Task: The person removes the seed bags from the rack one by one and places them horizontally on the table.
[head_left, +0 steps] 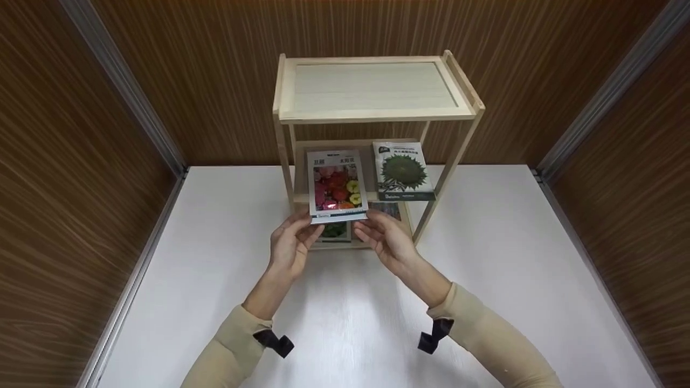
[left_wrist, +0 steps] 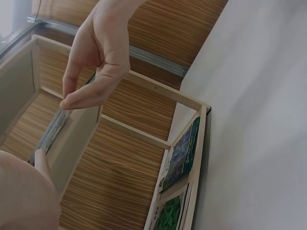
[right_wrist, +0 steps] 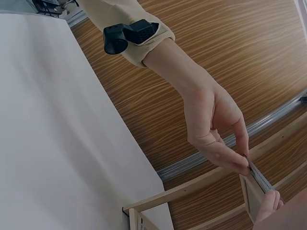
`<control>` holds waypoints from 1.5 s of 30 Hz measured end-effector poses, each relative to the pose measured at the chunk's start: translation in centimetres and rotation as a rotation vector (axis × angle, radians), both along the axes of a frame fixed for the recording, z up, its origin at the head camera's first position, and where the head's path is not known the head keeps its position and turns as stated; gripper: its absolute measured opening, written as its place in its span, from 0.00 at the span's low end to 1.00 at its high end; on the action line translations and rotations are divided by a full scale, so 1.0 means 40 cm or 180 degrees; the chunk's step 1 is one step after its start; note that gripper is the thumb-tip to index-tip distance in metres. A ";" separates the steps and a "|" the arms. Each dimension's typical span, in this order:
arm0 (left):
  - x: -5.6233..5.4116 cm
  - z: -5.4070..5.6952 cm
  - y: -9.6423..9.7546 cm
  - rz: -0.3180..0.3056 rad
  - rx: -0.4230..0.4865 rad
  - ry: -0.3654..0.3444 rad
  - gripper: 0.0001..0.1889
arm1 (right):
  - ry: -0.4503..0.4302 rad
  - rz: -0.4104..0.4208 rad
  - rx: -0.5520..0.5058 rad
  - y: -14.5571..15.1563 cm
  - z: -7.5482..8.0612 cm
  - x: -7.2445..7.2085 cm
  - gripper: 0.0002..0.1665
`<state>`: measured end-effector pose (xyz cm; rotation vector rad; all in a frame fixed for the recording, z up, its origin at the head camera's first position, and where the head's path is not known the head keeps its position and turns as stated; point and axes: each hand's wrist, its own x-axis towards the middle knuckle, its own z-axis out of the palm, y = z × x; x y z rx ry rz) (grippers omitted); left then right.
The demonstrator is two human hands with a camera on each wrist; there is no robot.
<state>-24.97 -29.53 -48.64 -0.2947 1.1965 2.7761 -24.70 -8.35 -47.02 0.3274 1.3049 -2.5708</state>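
Note:
A seed packet (head_left: pixel 337 186) with colourful flowers on its front lies over the left part of the middle shelf, its near end at the shelf's front. My left hand (head_left: pixel 290 245) pinches the packet's near left corner between thumb and fingers. At the near right corner, my right hand (head_left: pixel 389 241) pinches it likewise. Edge-on, the packet's near edge (left_wrist: pixel 53 130) shows between both hands in the left wrist view. To its right, a sunflower seed packet (head_left: pixel 403 171) rests on the same shelf, apart from both hands.
The light wooden shelf rack (head_left: pixel 377 115) stands on a white table (head_left: pixel 215 242) near the wood-grain back wall (head_left: pixel 226 81). Its bottom shelf holds a green-leaf packet (left_wrist: pixel 168 214) and a packet with blue-purple flowers (left_wrist: pixel 180 160). Side walls flank the table.

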 end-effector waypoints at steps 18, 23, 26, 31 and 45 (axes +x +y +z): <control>0.040 0.004 -0.014 -0.0058 -0.0055 0.0060 0.13 | -0.0072 0.0064 0.0226 0.023 -0.002 0.015 0.19; 0.050 -0.003 -0.021 -0.0081 -0.0062 0.0048 0.13 | -0.0036 0.0099 0.0287 0.028 -0.001 0.007 0.19; 0.056 -0.007 -0.025 -0.0094 -0.0083 0.0039 0.12 | -0.0024 0.0131 0.0330 0.030 0.002 0.001 0.18; 0.068 -0.010 -0.032 -0.0109 -0.0126 0.0024 0.11 | -0.0012 0.0146 0.0349 0.027 0.011 -0.012 0.16; 0.100 -0.026 -0.041 -0.0138 -0.0243 -0.0042 0.11 | -0.0067 0.0205 0.0509 0.019 0.011 -0.042 0.28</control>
